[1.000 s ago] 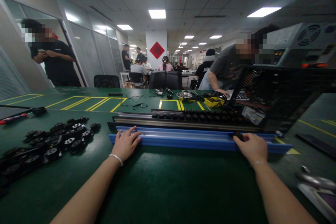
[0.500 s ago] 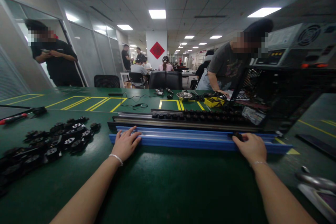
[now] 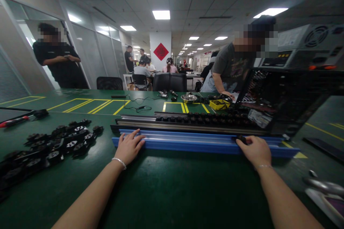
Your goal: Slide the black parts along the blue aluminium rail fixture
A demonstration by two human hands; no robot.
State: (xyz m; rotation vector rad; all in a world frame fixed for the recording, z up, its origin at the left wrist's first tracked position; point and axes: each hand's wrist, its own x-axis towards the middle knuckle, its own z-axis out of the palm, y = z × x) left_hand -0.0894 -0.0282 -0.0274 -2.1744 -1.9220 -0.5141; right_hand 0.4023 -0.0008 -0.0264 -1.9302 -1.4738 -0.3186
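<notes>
A long blue channel-shaped rail (image 3: 185, 146) lies crosswise on the green table before me. My left hand (image 3: 131, 145) rests on the rail's left end, fingers spread and lying flat. Near the right end, my right hand (image 3: 256, 149) pinches a small black part (image 3: 241, 138) between thumb and fingers, down at the rail's channel. The fingers cover much of that part, so its shape is partly hidden. Right behind the blue rail lies a dark rail with a metallic strip (image 3: 172, 125), and beyond it a row of black wheel-like parts (image 3: 199, 118).
Black wheel-like parts (image 3: 71, 145) are heaped at the left, near a red-handled tool (image 3: 16, 121). A black computer case (image 3: 290, 103) stands at the right. Farther back are a metal bowl (image 3: 188, 98) and a yellow box (image 3: 219, 104). A co-worker (image 3: 225, 64) leans over the table's far side.
My right hand has shifted slightly left along the blue rail with the black part. My left hand stays in place. The person at the left has shifted posture.
</notes>
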